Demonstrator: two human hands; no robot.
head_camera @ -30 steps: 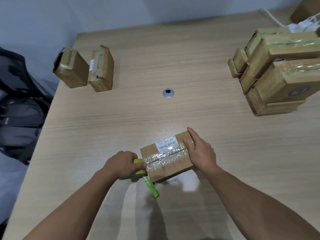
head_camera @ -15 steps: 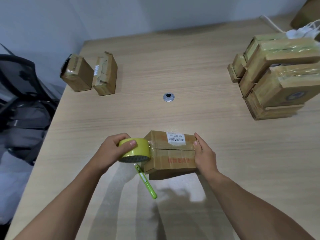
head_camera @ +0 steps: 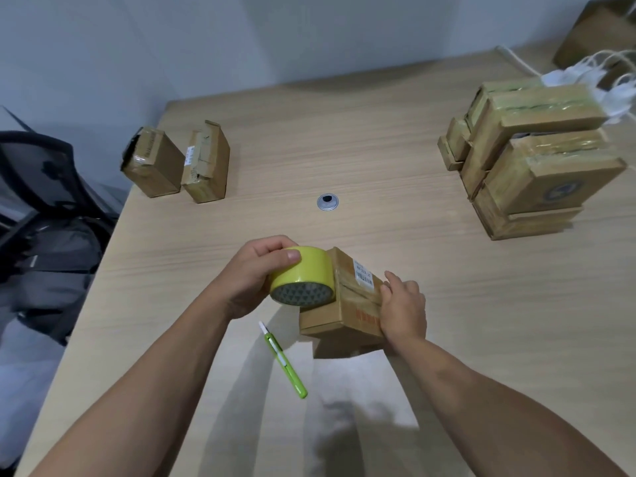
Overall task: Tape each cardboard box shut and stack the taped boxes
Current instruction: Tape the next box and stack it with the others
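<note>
Closest in, a green cutter (head_camera: pixel 284 361) is left lying flat on the wooden table (head_camera: pixel 447 339), just beside the box but not touching it. Right behind it, the cardboard box (head_camera: pixel 347 304) being worked on is held tilted near the front-middle of the table, white barcode label facing up. It's gripped at its right end by the right hand (head_camera: pixel 402 309), fingers curled over the top edge and clamped on the cardboard. The yellow tape roll (head_camera: pixel 303 275) is butted up against the box's left end – touching it – and is held by the left hand (head_camera: pixel 254 273), fingers wrapped round the back of the roll and the thumb pressed on top of the yellow band.

Further back, a small round metal grommet (head_camera: pixel 327 202) is set into the tabletop. Off at the far left corner, two small boxes (head_camera: pixel 153 166) are stood side by side, both looking a bit scruffy. On the far right, a stack of taped boxes (head_camera: pixel 530 166) is piled up – shiny tape can be seen across the tops. Behind that pile some white cords (head_camera: pixel 585 77) are bunched, and a dark office chair (head_camera: pixel 41 201) is parked off the table's left edge.
</note>
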